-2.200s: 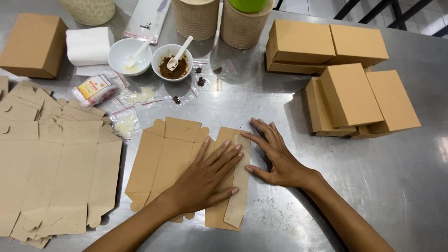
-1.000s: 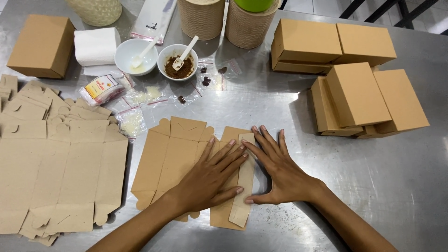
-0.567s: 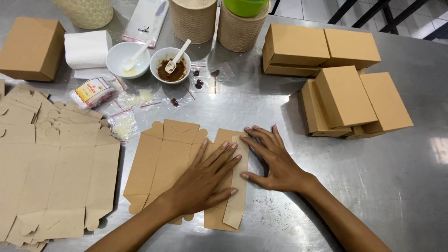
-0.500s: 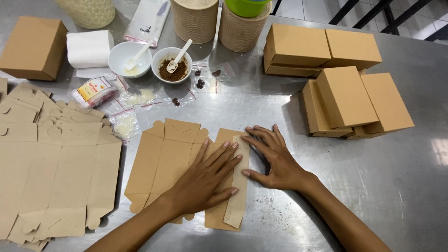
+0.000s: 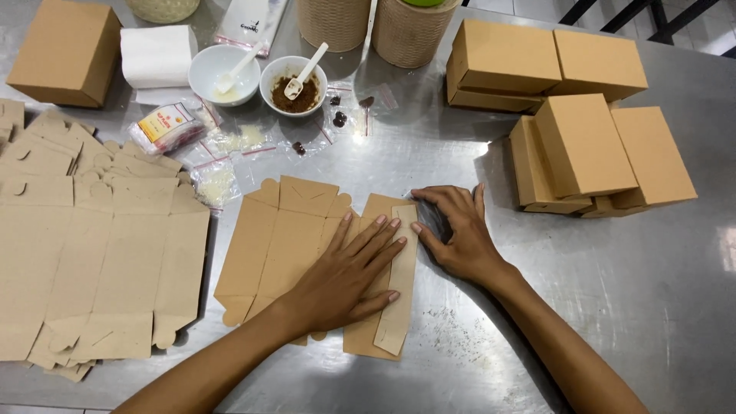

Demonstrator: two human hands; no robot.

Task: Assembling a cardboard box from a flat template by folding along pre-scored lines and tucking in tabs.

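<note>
A flat, unfolded brown cardboard box blank [image 5: 287,230] lies on the steel table in front of me. My left hand [image 5: 345,272] rests palm down on its right half, fingers spread. A narrow folded flap [image 5: 399,284] runs along the blank's right edge. My right hand [image 5: 456,234] rests on the table just beside that edge, fingertips touching the flap's top end. Neither hand grips anything.
A pile of flat box blanks [image 5: 84,245] lies at the left. Several assembled brown boxes [image 5: 586,142] stand at the right, one more box [image 5: 65,50] far left. Two white bowls with spoons [image 5: 261,77], small plastic sachets [image 5: 215,180], a tissue stack [image 5: 157,57] and two woven canisters [image 5: 372,23] sit at the back.
My right hand has slid from lying flat on the flap to the table beside it, fingertips at the flap's upper end. The left hand stays pressed on the blank.
</note>
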